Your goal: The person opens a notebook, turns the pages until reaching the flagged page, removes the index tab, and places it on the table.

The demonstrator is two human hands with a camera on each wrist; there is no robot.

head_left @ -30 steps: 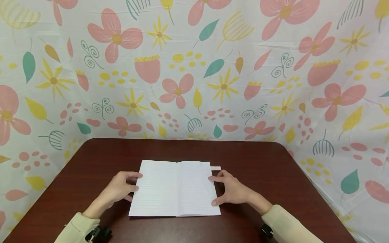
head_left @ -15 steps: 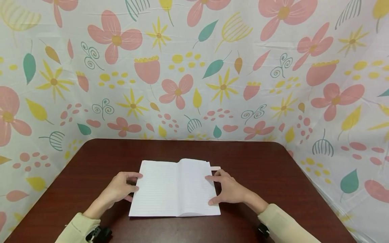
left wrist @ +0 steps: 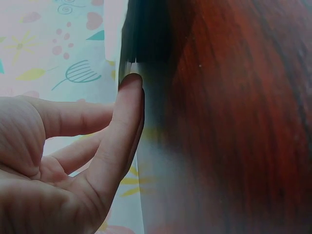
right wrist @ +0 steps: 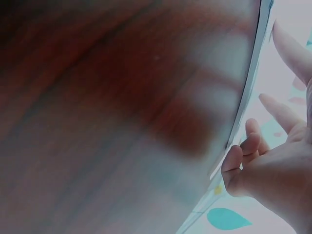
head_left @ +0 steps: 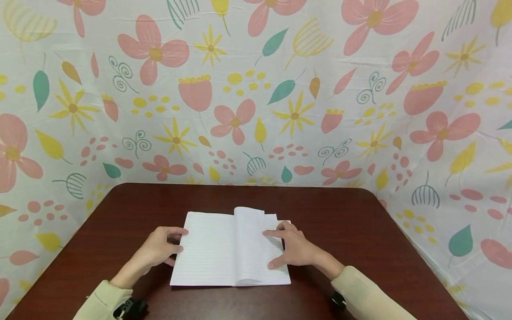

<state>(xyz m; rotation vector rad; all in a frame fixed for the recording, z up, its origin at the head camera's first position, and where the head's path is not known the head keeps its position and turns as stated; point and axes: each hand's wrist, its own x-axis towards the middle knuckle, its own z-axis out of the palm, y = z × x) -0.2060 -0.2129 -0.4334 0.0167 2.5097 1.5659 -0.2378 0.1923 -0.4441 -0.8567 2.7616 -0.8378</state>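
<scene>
An open notebook (head_left: 206, 253) lies on the table, around the middle of the head view, between the two hands. It contains white sheets with faint lines. On its left half the paper lies almost flat. On its right half one page (head_left: 250, 249) rises from the fold in a soft arch, and at the bottom a small gap is visible under it. To the right of this page, the sheet below it shows as a white band.

The left hand (head_left: 157, 245) pinches the left edge of the notebook: fingertips are on the upper side, and at least one finger is lower, by the underside. The right hand (head_left: 298, 249) is spread. Its index finger and thumb are stretched well apart and their tips touch the paper at the free edge of the arched page; the other fingers are bent loosely. Whether some paper is caught between them, I cannot tell.

Both arms wear light sleeves (head_left: 370, 295), and on each wrist there is a small black device (head_left: 338, 300). The table (head_left: 320, 206) is dark reddish brown, with rounded far corners. Behind it and at both sides hangs a white cloth (head_left: 276, 120) printed with pink, yellow and green flowers and leaves.
</scene>
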